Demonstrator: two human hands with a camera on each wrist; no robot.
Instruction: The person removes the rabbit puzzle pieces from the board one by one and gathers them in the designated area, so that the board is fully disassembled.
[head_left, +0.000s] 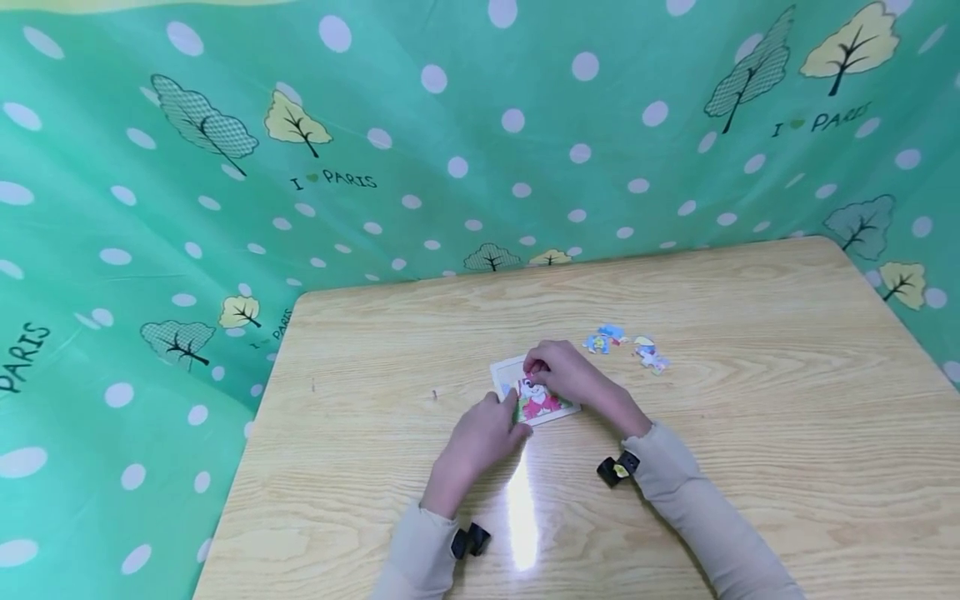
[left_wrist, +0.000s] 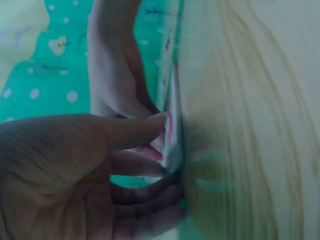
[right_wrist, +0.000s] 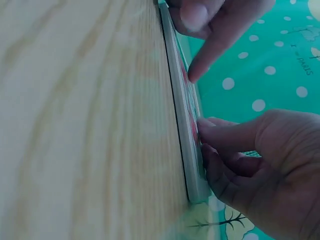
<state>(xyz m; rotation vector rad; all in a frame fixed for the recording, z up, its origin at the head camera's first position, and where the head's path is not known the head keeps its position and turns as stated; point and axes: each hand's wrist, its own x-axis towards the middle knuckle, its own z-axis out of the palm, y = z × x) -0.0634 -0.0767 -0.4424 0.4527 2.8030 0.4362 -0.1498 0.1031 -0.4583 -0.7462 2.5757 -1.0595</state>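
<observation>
A small jigsaw puzzle tray [head_left: 567, 410] with a white border lies on the table, a pink and red picture partly filling it. My left hand [head_left: 483, 431] holds the tray's near left corner, thumb by the near edge and index finger on the picture. My right hand [head_left: 567, 371] is over the tray's upper part, thumb and fingertips pinching a small reddish puzzle piece [head_left: 529, 377] against the picture; the fingers hide most of it. Seen edge-on in the right wrist view, the tray [right_wrist: 182, 130] lies flat, with the right fingertips at its surface.
Loose puzzle pieces lie right of the tray in two groups: one blue and yellow [head_left: 604, 338], the other pale and blue [head_left: 649, 354]. The wooden table [head_left: 360, 417] meets a green dotted curtain [head_left: 420, 208] at the back and left. Light glares below the tray.
</observation>
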